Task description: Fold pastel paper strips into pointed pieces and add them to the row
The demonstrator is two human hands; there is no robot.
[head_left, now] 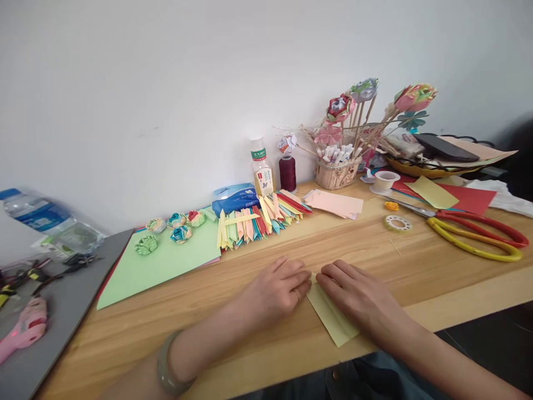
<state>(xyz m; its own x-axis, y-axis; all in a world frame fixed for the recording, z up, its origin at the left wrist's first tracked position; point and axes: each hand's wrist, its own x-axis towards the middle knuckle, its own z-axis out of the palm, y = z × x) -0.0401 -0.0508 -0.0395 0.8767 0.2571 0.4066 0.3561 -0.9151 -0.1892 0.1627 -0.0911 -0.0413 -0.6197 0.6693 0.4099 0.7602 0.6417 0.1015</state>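
A yellow strip of paper (332, 320) lies at a slant near the front edge of the table, with what looks like a lengthwise fold beside my right hand. My right hand (358, 290) rests on it, fingers closed together and pressing its far end and right side. At the far left corner of the paper, my left hand (280, 286) has its fingers bent and their tips on the edge. The part of the paper beneath my right palm is hidden. A greyish bangle (167, 364) circles my left wrist.
Folded paper strips (245, 225) are piled ahead, near paper flowers (146, 245) on green sheets (166, 272). Large scissors (474, 230), a tape roll (397, 223) and a white spool (385, 180) lie right. A pink glue gun (29, 328) is at left.
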